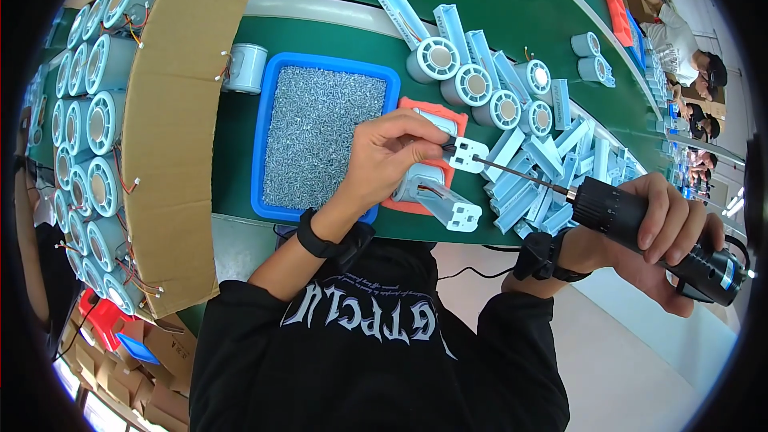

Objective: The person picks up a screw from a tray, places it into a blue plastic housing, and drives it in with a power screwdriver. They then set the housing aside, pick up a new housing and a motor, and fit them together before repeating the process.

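Observation:
My right hand [668, 228] is wrapped round a black electric screwdriver [612, 212], whose long thin bit reaches left. The bit's tip meets the white end piece [466, 154] of a light-blue part. My left hand [394, 156] pinches beside that end piece, fingers closed; most of the part is hidden under the hand. Just below it, a second light-blue assembly with a handle-like arm [440, 198] lies on an orange-red pad [410, 206]. Left of the hand stands a blue tray [258, 168] full of small silver screws [316, 132].
A cardboard box [180, 112] with several light-blue cylindrical units stands at left, one loose cylinder [246, 69] beside it. Cylinders with long arms [466, 86] and a pile of light-blue channel pieces [544, 164] lie on the green table [320, 32]. Other people sit far right.

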Demonstrator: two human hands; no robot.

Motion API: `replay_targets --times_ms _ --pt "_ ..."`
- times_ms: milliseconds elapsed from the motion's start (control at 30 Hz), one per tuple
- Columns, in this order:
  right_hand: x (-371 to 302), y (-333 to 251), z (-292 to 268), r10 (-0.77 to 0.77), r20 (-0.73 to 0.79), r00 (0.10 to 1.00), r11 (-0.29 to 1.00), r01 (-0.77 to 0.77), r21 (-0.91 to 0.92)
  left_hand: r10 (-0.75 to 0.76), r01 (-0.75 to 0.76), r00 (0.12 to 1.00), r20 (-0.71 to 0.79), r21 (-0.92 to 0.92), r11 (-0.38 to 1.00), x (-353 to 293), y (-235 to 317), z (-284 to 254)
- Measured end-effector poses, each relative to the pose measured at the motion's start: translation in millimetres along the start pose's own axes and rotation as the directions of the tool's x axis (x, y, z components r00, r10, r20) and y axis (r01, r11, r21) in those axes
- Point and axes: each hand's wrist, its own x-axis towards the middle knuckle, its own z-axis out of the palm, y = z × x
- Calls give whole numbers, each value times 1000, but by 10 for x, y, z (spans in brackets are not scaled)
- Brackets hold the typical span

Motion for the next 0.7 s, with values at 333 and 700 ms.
replay_targets --times_ms 333,700 --pt "9 4 -1 -53 22 998 999 53 -3 -69 61 991 115 73 995 51 58 -33" --pt "-44 284 151 62 204 977 980 -20 -198 -51 28 999 -4 881 473 -70 644 -215"
